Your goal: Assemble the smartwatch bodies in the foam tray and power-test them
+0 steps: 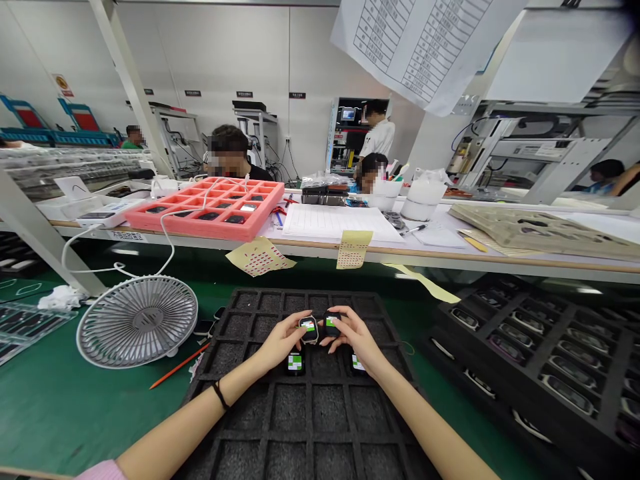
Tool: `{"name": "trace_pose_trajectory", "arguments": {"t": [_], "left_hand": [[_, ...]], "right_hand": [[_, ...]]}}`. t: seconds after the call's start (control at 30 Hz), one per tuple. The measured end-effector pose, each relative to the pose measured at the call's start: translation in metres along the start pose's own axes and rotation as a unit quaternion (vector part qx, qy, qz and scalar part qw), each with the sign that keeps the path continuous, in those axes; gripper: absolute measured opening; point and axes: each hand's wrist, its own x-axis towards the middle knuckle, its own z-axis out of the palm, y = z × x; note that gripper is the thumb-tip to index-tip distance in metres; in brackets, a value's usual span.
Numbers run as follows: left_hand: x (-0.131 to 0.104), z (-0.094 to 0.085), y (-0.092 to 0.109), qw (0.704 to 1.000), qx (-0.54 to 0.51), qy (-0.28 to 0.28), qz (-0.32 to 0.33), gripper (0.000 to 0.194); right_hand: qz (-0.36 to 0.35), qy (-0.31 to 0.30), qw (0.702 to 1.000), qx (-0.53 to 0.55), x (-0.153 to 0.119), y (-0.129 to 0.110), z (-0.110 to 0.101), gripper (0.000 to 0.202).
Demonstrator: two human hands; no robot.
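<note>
Above a black foam tray [327, 408] with square compartments, my two hands each hold a small smartwatch. My left hand [289, 335] is closed on a silver-rimmed smartwatch [309, 328] with a lit green and white screen. Fingers of my right hand [354, 335] grip a dark-cased smartwatch [331, 325], also lit green. The two watches are side by side, close together. Below my left hand, another lit smartwatch [295, 361] lies in a compartment. Partly covered by my right hand, a further lit smartwatch [357, 362] rests in the tray.
A white fan [143, 320] and an orange stick [179, 366] are to the left. Stacked black trays of watch cases [565, 353] stand right. On the shelf ahead are a pink foam tray [210, 223] and paper sheets [340, 223]. Several people are beyond.
</note>
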Motion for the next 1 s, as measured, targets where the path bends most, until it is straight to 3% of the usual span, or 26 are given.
{"name": "trace_pose_trajectory", "arguments": {"t": [0.3, 0.57, 1.0], "left_hand": [[-0.003, 0.001, 0.016, 0.999, 0.021, 0.047, -0.015, 0.051], [-0.001, 0.002, 0.005, 1.000, -0.006, 0.018, -0.005, 0.061], [0.000, -0.001, 0.001, 1.000, 0.008, 0.030, 0.003, 0.054]], "right_hand": [[-0.002, -0.007, 1.000, -0.002, 0.000, 0.000, 0.001, 0.044], [-0.008, -0.015, 1.000, 0.001, 0.000, 0.001, 0.000, 0.044], [-0.011, -0.004, 1.000, -0.011, 0.001, 0.004, 0.000, 0.045]]}}
